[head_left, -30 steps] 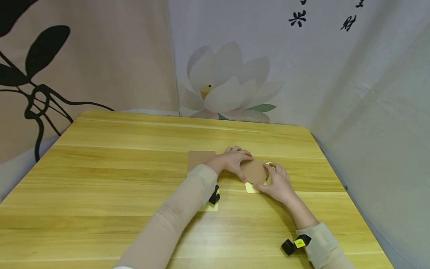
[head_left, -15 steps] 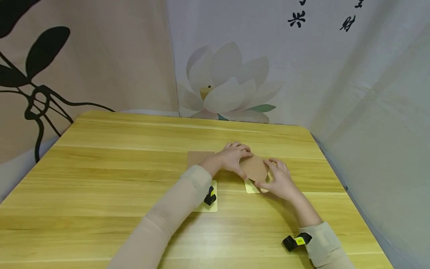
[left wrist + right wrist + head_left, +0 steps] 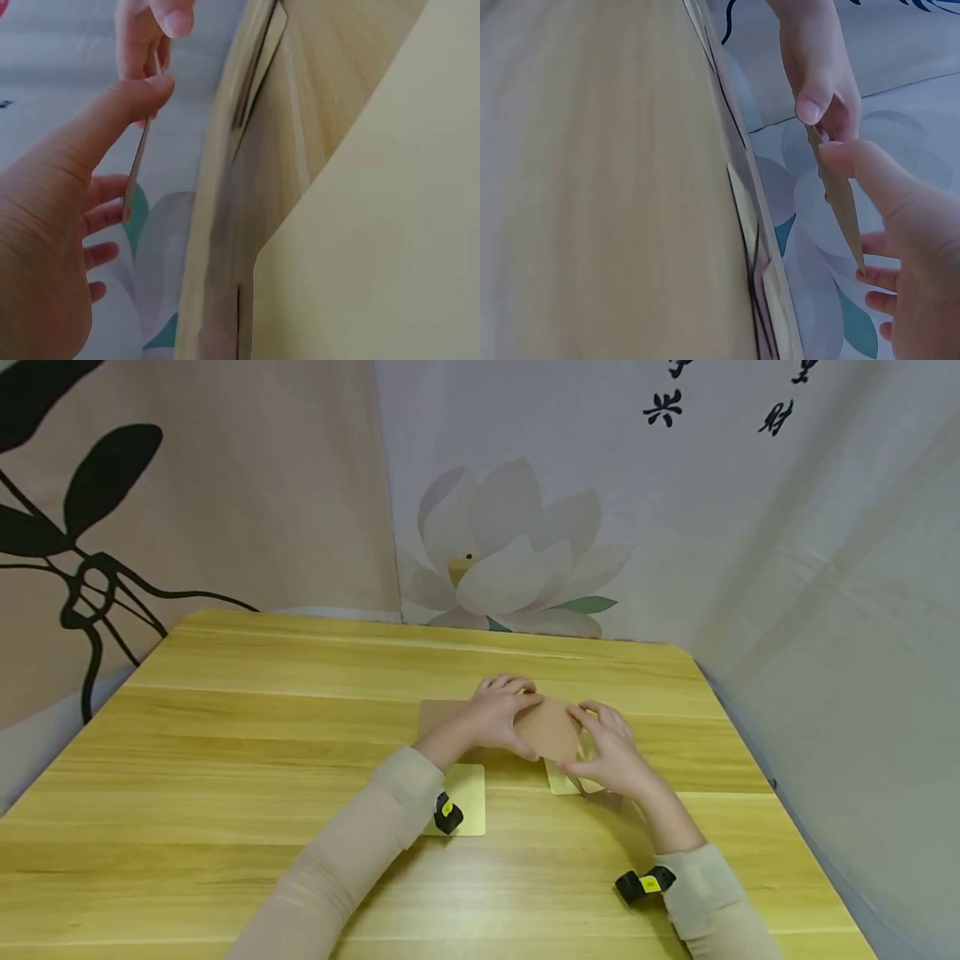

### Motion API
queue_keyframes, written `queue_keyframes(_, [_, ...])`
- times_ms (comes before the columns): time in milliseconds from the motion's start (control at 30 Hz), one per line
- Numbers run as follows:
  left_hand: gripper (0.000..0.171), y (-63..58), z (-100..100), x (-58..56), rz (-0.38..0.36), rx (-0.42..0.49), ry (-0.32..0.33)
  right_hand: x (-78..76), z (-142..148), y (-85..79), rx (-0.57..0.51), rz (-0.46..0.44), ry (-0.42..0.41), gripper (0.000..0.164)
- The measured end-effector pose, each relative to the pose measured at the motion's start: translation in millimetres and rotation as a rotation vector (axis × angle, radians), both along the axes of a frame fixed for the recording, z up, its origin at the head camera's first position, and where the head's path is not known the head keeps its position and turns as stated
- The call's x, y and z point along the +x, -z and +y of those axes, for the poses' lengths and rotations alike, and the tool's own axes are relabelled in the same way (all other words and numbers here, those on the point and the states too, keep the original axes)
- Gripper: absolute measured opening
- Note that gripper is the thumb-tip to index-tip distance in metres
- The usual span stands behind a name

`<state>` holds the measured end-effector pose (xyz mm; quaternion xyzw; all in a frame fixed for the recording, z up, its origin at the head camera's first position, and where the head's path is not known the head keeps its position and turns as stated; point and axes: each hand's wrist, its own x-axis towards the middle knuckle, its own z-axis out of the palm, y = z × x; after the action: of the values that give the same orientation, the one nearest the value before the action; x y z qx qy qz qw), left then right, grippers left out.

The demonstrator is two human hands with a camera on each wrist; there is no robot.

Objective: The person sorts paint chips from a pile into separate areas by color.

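A thin, flat brown board (image 3: pixel 550 729) with angled edges is held between both hands in the head view. My left hand (image 3: pixel 495 718) grips its left side, thumb on the near edge and fingers on the far one. From the right, my right hand (image 3: pixel 611 756) pinches the opposite side the same way. Edge-on in the left wrist view, the board (image 3: pixel 137 169) is raised above the tabletop. The right wrist view has the thumb and fingers of my right hand (image 3: pixel 922 247) at either edge of it. Yellow pieces (image 3: pixel 561 779) lie beneath, partly covered.
A brown square sheet (image 3: pixel 435 714) lies behind my left wrist, partly hidden by it. Nearer, a yellow square card (image 3: pixel 468 789) sits beside the left sleeve. The wooden table (image 3: pixel 225 760) meets a printed curtain (image 3: pixel 300 485) at the back.
Both hands have shifted left and slightly away with the brown board. More of the yellow pieces below and of the yellow card by the left sleeve now shows.
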<state>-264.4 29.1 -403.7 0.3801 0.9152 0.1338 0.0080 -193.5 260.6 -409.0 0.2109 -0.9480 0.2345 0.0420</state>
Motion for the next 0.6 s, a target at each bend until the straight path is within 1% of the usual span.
queue_keyframes(133, [0.095,-1.0,-11.2,5.0,0.020,0.018,-0.036,-3.6,-9.6,-2.7,0.003,-0.002,-0.027,0.089])
queue_keyframes(300, [0.094,-1.0,-24.4,11.0,0.033,0.048,-0.065,-7.0,-20.8,-4.0,0.000,-0.017,-0.055,0.090])
queue_keyframes(600, [0.094,6.9,-50.3,14.2,0.046,0.092,-0.109,-17.3,-42.9,-2.2,-0.013,-0.034,-0.115,0.089])
